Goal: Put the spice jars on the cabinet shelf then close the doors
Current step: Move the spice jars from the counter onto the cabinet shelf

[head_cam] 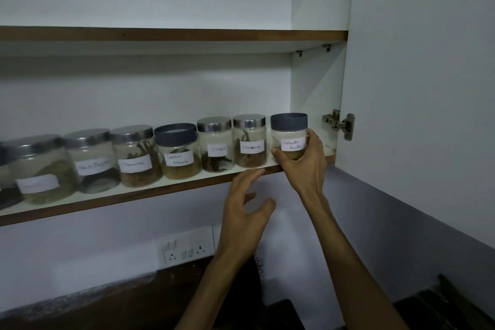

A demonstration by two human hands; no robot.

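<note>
From the head view, the right hand point(302, 161) is wrapped around a clear glass spice jar with a dark grey lid and a handwritten coriander label point(289, 134), which stands at the right end of the lower white cabinet shelf with a brown wooden edge point(134, 194), just beside a steel-lidded cinnamon jar point(249, 140). The left hand point(246, 209) hovers below the shelf edge, fingers spread and holding nothing. A row of labelled jars already fills the shelf leftward (cloves point(215, 143), garam masala point(177, 151) and others, blurred). The jar placing looks nearly finished; whether more jars wait elsewhere cannot be told. The white cabinet door point(423, 88) on the right stands open, so closing remains
</note>
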